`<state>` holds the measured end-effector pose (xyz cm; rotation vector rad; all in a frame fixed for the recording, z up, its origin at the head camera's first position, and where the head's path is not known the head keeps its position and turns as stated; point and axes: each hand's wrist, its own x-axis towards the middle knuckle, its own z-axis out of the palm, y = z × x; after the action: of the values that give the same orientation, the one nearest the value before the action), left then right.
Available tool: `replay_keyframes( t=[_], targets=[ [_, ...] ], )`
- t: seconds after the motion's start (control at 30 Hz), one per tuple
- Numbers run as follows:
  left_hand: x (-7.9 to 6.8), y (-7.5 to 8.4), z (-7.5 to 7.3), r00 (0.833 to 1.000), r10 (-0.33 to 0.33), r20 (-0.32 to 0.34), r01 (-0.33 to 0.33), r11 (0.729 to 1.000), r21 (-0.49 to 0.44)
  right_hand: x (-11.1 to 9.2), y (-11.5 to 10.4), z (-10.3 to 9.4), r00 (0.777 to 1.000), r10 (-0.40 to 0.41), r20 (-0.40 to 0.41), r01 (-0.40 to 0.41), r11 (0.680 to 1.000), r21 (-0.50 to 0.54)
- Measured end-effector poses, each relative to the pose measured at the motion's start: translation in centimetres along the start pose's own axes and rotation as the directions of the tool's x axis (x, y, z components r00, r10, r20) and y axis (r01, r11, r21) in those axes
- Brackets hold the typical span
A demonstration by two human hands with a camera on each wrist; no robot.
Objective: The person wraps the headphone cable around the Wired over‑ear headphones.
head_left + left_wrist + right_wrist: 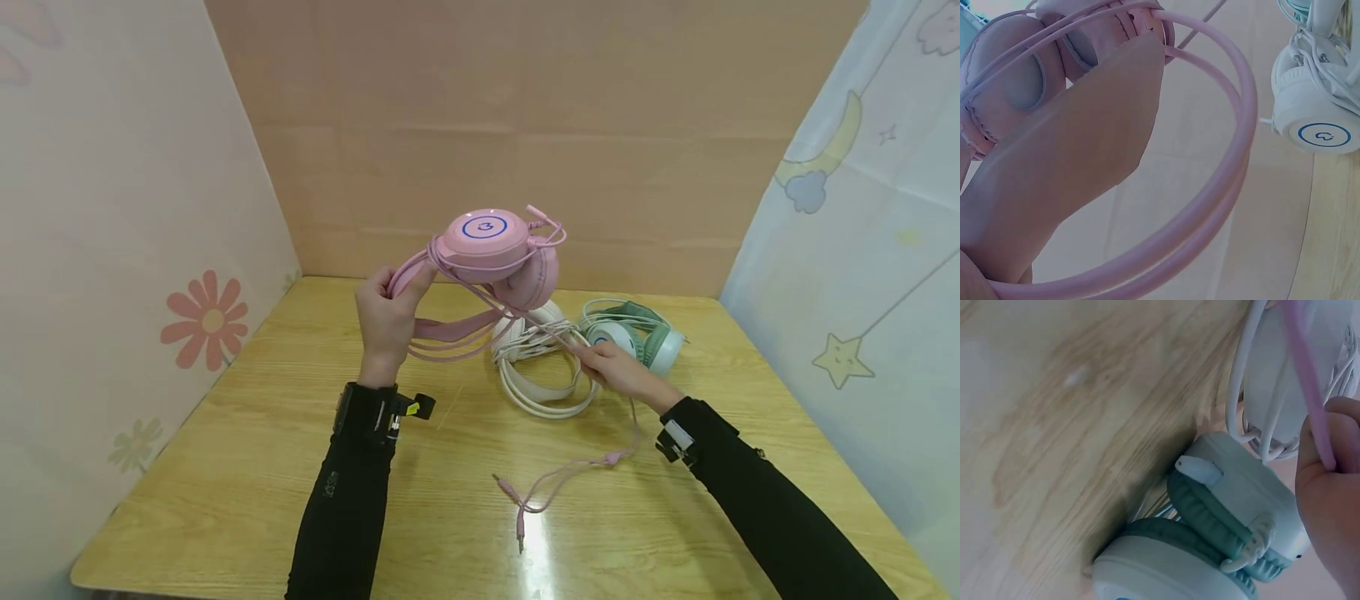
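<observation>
My left hand (386,321) grips a pink headset (487,246) by its headband, holding it above the table. Loops of thin pink cable are wound around its ear cups and band, and a microphone boom sticks out at the right. In the left wrist view, the headband (1235,181) arcs past my hand. My right hand (618,371) pinches the pink cable (1310,375) between thumb and fingers. Its loose end hangs down to the table, where a splitter (613,458) and two plugs (521,525) lie.
Behind the cable lies a white headset (1316,119) with its own coiled cord. Close to my right hand, a green and white headset (663,350) rests on the wooden table (225,483). A brown panel (525,100) stands at the back, with printed cloths at both sides.
</observation>
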<state>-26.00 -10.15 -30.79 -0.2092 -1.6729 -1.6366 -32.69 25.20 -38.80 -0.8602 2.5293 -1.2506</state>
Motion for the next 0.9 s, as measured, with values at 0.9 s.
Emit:
replay_keyframes(
  t=[0.9],
  targets=[
    [1.2,-2.5,-2.1,0.99,-0.046,-0.136,0.048,0.999,0.018,-4.9,2.2,-4.2,0.979,0.158,0.128,-0.175,0.974,0.143]
  ],
)
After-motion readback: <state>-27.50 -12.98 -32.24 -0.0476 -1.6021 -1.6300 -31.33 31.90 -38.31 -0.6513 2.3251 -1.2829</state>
